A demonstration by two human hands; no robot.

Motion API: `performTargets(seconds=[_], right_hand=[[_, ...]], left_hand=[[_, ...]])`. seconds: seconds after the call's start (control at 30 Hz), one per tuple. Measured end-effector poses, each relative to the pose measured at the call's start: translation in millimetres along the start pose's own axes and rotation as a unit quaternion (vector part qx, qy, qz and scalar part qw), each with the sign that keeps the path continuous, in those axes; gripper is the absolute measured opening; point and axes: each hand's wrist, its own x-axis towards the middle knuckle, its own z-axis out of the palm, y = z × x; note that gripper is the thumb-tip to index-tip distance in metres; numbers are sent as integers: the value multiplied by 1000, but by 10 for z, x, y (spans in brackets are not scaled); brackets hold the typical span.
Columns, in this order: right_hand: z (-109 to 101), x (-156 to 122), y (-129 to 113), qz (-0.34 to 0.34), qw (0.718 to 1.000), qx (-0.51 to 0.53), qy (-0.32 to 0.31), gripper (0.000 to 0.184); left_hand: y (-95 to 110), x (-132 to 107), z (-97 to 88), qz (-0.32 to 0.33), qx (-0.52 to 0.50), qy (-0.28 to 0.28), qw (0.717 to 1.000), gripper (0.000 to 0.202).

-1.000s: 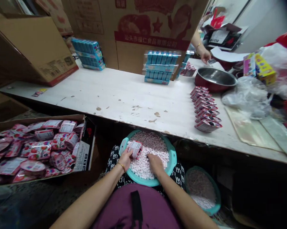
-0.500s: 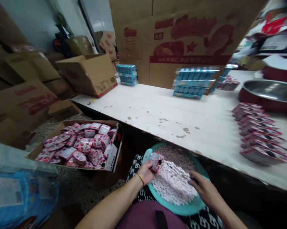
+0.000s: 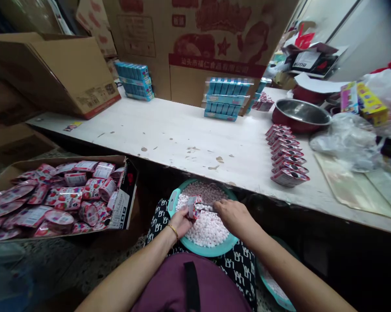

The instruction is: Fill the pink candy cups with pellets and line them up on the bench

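My left hand (image 3: 181,222), with a gold bangle at its wrist, is closed around a small pink-and-red printed packet (image 3: 193,207). This packet is over the left side of a turquoise basin (image 3: 211,251), which rests on my lap. Small white and pale pink candy-like pellets (image 3: 206,232) fill the basin. My right hand (image 3: 234,215) is closed over the basin's right side, its fingertips on what looks like a small scoop (image 3: 209,211). The scoop bears pellets and points at the packet's mouth; its handle is mostly hidden by my fingers.
An open carton (image 3: 130,195) of similar packets stands at left. On the white table (image 3: 169,134) are a row of packets (image 3: 288,156), blue packs (image 3: 226,99), a steel bowl (image 3: 301,115) and plastic bags (image 3: 348,138). Another turquoise basin (image 3: 276,292) is low at right.
The view has turned to the right. My right hand has moved from the basin's right rim towards the packet, bringing pellets on the scoop to its mouth. My left hand still holds the packet.
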Motion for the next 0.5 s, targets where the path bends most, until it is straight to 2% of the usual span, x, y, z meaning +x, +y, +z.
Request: performTargets(seconds=[0.13, 0.2, 0.27, 0.37, 0.5], right_hand=[[-73, -48, 0, -15, 1000, -8, 9, 21], [-30, -92, 66, 13, 999, 21, 24, 19], [80, -106, 130, 68, 992, 95, 51, 22], [301, -35, 138, 131, 952, 259, 98, 29], [518, 110, 29, 159, 896, 385, 155, 25]], left_hand=[[24, 1, 9, -2, -17, 26, 1000, 15], [39, -7, 22, -9, -36, 39, 999, 15], [40, -13, 54, -22, -56, 38, 997, 13], [12, -5, 154, -34, -79, 23, 996, 13], [-20, 23, 301, 10, -80, 63, 995, 15]])
